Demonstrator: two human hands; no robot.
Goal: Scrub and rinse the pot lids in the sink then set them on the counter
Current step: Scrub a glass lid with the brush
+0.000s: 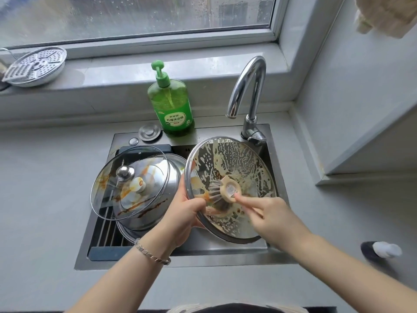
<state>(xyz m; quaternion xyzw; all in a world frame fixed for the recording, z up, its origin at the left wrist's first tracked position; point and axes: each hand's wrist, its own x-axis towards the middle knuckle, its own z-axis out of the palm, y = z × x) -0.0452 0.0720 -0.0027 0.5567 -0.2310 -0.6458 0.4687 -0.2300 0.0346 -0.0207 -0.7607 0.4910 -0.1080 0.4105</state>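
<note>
Where the grey counter (45, 177) is cut out, a steel sink (225, 258) sits under the window ledge.

Foamy lid (248, 159): held tilted over the right half of the sink, underside facing up, coated in suds and brownish residue.

Glass lid (108, 188): left half of the sink, knob up, streaked orange-brown, resting slanted on a steel lid (173, 177) beneath it.

Soap bottle (171, 102): green, pump top, upright on the sink's back edge. Faucet (248, 82) just beside it, to the right, no water seen running.

Left hand (182, 213): grips the foamy lid at its lower-left rim, thumb across the inner face, fingers wrapped behind.

Right hand (270, 215): motion-blurred; index finger stretched toward the brush head, the others seemingly curled round the handle.

Brush (223, 188): round pale head, bristles pressed against the foamy lid near its centre.

Bracelet (151, 251): chain, on the left wrist.
</note>
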